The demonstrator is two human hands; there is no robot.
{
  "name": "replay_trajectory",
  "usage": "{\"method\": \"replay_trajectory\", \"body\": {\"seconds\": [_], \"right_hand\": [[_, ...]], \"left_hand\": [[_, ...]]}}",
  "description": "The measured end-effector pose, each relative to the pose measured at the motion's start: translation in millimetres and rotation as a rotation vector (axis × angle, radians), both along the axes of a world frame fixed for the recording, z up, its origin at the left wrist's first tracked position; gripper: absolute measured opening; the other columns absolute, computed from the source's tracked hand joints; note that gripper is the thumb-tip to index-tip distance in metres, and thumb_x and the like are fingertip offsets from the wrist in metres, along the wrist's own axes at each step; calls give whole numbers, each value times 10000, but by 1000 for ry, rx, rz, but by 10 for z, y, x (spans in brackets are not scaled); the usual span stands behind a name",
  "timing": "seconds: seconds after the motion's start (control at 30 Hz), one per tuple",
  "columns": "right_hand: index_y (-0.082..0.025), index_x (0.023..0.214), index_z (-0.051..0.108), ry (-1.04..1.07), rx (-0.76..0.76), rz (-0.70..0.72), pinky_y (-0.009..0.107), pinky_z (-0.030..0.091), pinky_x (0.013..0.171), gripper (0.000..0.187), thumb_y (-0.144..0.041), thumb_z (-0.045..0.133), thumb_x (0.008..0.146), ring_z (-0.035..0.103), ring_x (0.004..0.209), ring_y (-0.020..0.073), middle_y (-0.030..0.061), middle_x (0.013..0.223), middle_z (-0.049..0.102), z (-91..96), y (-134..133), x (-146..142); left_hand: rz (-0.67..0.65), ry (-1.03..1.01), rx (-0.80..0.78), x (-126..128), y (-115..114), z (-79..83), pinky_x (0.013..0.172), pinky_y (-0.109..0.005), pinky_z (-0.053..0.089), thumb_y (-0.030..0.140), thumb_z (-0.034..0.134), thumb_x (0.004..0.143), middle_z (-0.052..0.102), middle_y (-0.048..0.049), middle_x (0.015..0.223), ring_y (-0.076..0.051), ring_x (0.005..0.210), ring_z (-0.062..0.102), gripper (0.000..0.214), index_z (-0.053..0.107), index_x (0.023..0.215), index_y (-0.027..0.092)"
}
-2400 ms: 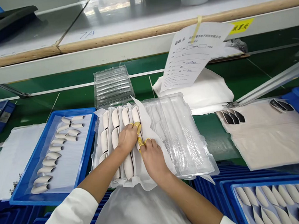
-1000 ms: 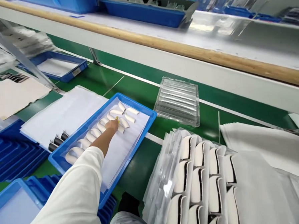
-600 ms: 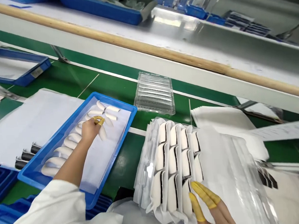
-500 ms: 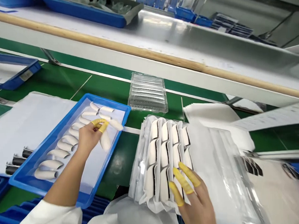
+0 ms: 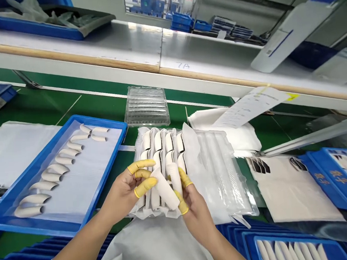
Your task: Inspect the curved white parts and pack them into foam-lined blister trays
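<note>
My left hand (image 5: 123, 192), with yellow finger covers, pinches a white curved shell piece (image 5: 166, 191) by its upper end. Close beside it, my right hand (image 5: 196, 206) grips a second white shell piece (image 5: 175, 175) between thumb and fingers. Both pieces are above a clear plastic tray (image 5: 247, 198), whose left part carries rows of similar shells (image 5: 158, 141) with dark inner edges, set between white paper strips. My hands hide some of the lower rows. On the left, a blue tray (image 5: 115, 137) lined with white paper holds several more shells (image 5: 57, 168).
Behind the work stands an empty ribbed clear tray (image 5: 146, 106). White sheets (image 5: 238, 136) lie at the right rear, under a shelf with a wooden edge (image 5: 129, 65). Blue trays (image 5: 343, 175) and a pale sheet (image 5: 296, 197) are at right.
My left hand has moved right from the blue tray to the clear tray, bringing a shell. My right hand, earlier spread over the rows, now grips a shell. The view has shifted right.
</note>
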State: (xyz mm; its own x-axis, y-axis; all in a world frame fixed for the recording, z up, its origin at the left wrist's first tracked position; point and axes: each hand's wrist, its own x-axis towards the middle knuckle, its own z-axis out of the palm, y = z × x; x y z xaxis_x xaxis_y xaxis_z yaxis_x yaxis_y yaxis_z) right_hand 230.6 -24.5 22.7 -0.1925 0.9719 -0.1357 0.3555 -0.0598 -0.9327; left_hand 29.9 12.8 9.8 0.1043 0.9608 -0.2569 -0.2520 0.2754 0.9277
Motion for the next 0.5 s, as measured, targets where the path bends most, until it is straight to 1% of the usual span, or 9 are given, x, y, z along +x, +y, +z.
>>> {"method": "replay_trajectory", "body": {"seconds": [0.07,0.1,0.13,0.17,0.23,0.33,0.4,0.5], "right_hand": [[-270,1482,396,311,-306,5,402,557,958,556,-492,497,982,647,1149,224,114,1301,639,74,-30,45],[-269,1450,437,425,-417,7,391,563,936,551,-523,514,967,661,1110,214,107,1282,647,110,-43,62],[-266,1416,476,502,-494,0,379,567,914,546,-544,538,950,671,1072,205,102,1264,654,142,-56,76],[-260,1381,511,551,-539,-13,367,569,897,545,-558,569,929,677,1045,198,99,1244,660,168,-69,87],[-256,1334,549,596,-586,-33,350,569,876,553,-564,637,883,684,1013,192,92,1206,667,201,-96,101],[-263,1338,538,602,-628,-36,355,577,853,603,-557,697,837,702,973,198,86,1181,657,219,-133,103],[-265,1354,519,596,-630,-35,369,585,836,642,-555,719,816,709,953,204,88,1186,645,223,-152,95],[-264,1350,518,602,-609,-37,368,590,824,652,-552,732,806,711,944,200,79,1170,640,224,-172,81]], "left_hand": [[-32,-22,-28,54,-15,-21,499,-196,443,390,790,734,625,24,633,-83,520,507,316,721,982,207],[-58,-36,-45,81,-19,-33,472,-193,428,417,780,745,606,28,599,-79,493,489,313,720,957,195],[-91,-50,-59,109,-20,-44,454,-190,415,439,767,757,581,35,564,-74,470,471,317,718,944,186],[-120,-64,-69,138,-21,-51,448,-187,410,453,757,767,560,43,539,-71,456,459,325,715,943,182],[-152,-80,-75,197,-22,-50,454,-183,418,461,756,768,554,50,533,-63,450,457,335,711,946,181],[-155,-59,-62,268,-38,-10,463,-174,430,449,760,769,572,47,554,-62,465,481,324,708,946,183],[-145,-35,-44,293,-60,27,477,-174,449,434,752,780,583,42,568,-66,484,500,303,709,949,186],[-126,-11,-7,300,-102,70,489,-178,470,402,741,797,593,39,583,-76,506,519,264,711,956,193]]}}
